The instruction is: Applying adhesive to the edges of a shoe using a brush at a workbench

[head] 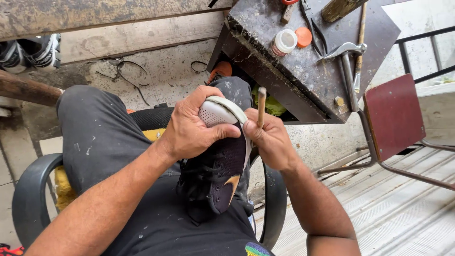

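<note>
A black sneaker with a white toe cap and pale sole rim rests on my lap, toe pointing away from me. My left hand wraps around the toe, thumb pressed on the white perforated part. My right hand grips a thin wooden-handled tool upright against the sole's edge at the toe; its tip is hidden behind my fingers.
A dark, stained work table stands ahead with a small white-capped jar, an orange lid, pliers and a metal tool. A red-seated chair is at right. I sit in a black plastic chair. Sneakers lie at far left.
</note>
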